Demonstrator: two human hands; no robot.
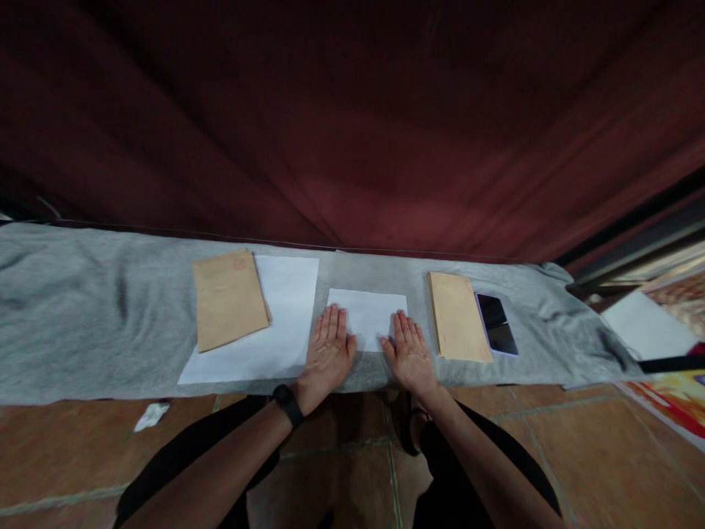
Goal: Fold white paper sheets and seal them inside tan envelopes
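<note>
A small white sheet of paper [369,312], perhaps folded, lies flat in front of me on the grey cloth. My left hand [329,347] rests palm down over its left edge, fingers stretched forward. On its right edge lies my right hand [408,354], also flat with the fingers out. Left of my left hand is a larger white sheet [289,308], partly covered by brown envelopes [228,301]. More brown envelopes [458,316] sit in a neat pile to the right of my right hand.
A phone [496,323] with a dark screen lies beside the right pile. The grey cloth [99,316] covers a narrow bench or table, backed by a dark red curtain [352,147]. Below are floor tiles [556,433] and a white scrap [151,416].
</note>
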